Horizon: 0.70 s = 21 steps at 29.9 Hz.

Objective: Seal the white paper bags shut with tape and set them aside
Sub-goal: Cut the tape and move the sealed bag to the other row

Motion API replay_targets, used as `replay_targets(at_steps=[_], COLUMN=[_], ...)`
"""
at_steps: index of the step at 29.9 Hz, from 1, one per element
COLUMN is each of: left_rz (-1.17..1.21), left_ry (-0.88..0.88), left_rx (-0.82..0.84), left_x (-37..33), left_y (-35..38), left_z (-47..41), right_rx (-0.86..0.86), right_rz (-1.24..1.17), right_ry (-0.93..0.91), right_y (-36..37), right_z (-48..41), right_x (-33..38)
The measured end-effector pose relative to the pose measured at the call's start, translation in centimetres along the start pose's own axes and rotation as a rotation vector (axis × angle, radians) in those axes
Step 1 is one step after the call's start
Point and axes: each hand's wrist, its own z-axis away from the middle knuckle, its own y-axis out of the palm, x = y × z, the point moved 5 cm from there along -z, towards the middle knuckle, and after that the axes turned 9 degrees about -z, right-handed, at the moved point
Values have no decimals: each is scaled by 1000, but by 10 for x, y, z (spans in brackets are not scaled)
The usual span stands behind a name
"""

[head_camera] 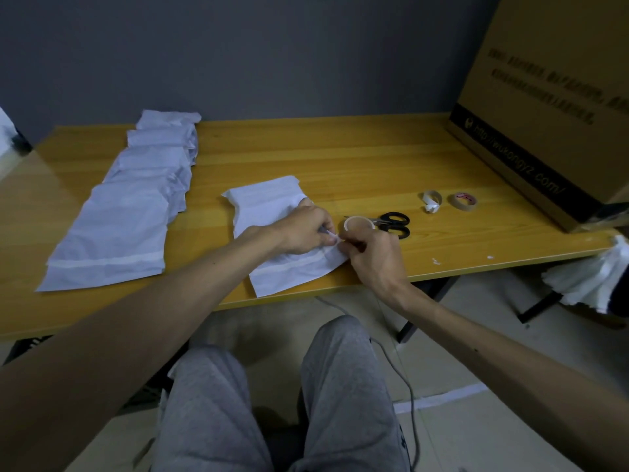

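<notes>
A white paper bag (269, 202) lies on the wooden table (357, 158) in front of me, a strip of tape across its near end. My left hand (301, 231) rests on the bag and pinches a small white bit of tape at the bag's right edge. My right hand (374, 257) meets it there, fingers curled, pinching the same bit of tape. A roll of white tape (359, 223) stands just beyond my right hand. Several taped white bags (129, 206) lie overlapped in a row at the left.
Black-handled scissors (394, 223) lie right of the tape roll. Two more tape rolls, one nearly used up (432, 200) and one brown (462, 201), sit further right. A big cardboard box (544, 107) fills the table's right end. More white paper (592, 277) hangs off the right edge.
</notes>
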Motion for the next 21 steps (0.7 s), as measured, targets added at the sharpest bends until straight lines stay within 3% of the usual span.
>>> replay_targets(at_steps=[13,21], left_rz=[-34,-54], left_ry=[23,43], left_rx=[-71,-69], left_x=[-4,-4], left_y=[-7,-7], left_z=[7,9], right_rx=[-5,6], right_rz=[-23,48], right_ry=[58,-26], right_y=[6,11], right_z=[-6,-4], right_x=[-5,-3])
